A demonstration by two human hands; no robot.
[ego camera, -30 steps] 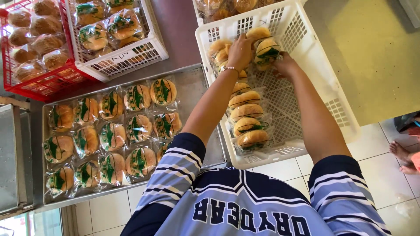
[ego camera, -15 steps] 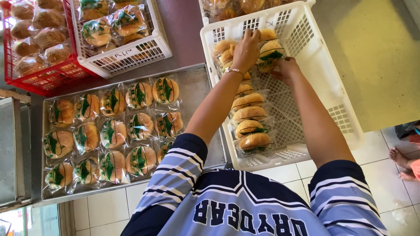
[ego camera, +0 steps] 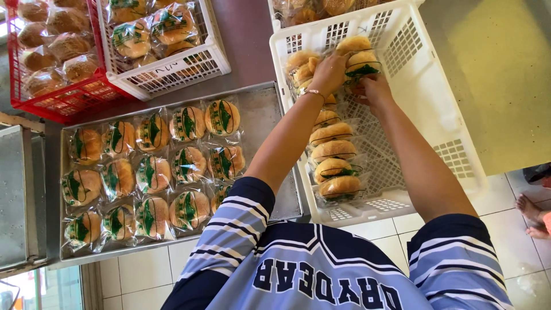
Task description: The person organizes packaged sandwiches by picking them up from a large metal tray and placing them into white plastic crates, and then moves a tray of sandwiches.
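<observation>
The metal tray (ego camera: 261, 109) on the bench holds 3 rows of wrapped buns. Beside it, the white crate (ego camera: 453, 155) carries a row of wrapped buns standing on edge. At its far end the left hand (ego camera: 328, 73) closes around a wrapped bun (ego camera: 303, 72), and the right hand (ego camera: 373, 90) grips another bun (ego camera: 360, 63) just beside it.
</observation>
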